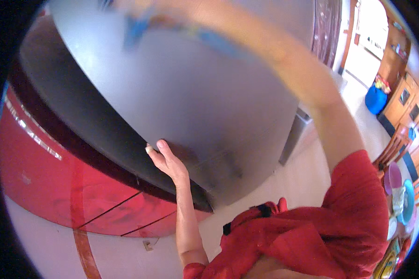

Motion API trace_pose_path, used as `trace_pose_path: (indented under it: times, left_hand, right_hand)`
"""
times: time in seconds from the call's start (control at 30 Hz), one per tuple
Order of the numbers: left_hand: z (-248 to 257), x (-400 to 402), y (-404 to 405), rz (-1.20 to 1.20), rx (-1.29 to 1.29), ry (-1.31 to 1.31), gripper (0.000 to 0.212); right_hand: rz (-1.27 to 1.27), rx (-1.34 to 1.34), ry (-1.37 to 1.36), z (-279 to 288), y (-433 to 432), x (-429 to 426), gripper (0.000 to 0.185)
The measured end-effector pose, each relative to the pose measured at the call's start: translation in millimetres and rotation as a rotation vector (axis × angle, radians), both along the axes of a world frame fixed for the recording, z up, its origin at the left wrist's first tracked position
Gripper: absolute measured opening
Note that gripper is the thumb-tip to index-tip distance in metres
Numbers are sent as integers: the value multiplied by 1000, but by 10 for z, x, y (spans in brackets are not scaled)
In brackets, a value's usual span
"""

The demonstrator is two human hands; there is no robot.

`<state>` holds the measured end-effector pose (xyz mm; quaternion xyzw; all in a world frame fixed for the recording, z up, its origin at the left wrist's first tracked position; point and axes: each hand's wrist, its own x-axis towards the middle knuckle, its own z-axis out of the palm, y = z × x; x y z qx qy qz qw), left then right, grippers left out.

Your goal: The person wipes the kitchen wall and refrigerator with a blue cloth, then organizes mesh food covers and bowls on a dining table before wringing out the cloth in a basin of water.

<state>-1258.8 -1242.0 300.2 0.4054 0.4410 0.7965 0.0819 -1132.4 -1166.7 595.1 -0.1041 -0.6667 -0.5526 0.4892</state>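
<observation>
A large, smooth grey panel (pixel 209 104) of what looks like a household appliance fills the middle of the view. Along its left side runs a dark edge band (pixel 90 104), with a glossy red front (pixel 38 174) beyond it. My left hand (pixel 169 165) rests where grey meets black, thumb and a finger apart; whether it grips the edge is unclear. Across the top reaches my right arm, and my right hand (pixel 139 8) is blurred and partly cut off by the frame. A blurred blue, multicoloured cloth (pixel 136 29) appears in it, against the grey surface.
A wall socket (pixel 147 245) sits below the red front, by a brown strip (pixel 85 251). To the right are a dark grey post-like object (pixel 295 136), a wooden chair (pixel 392 150), a purple basin (pixel 392 178), a teal basin (pixel 408 202), wooden cabinets (pixel 405 94) and a blue bag (pixel 376 100).
</observation>
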Motion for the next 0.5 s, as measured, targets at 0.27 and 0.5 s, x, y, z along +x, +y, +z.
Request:
trace_pose_path:
  times: [0.27,0.5]
  left_hand:
    - [-73,-39,22,-43,-45,-20,45]
    - [-367,-52,122,257,-188,93,41]
  right_hand:
    - [242,-409,20,-2463,92,264,38]
    - [-409,-467,565,-3600,1228,2617,36]
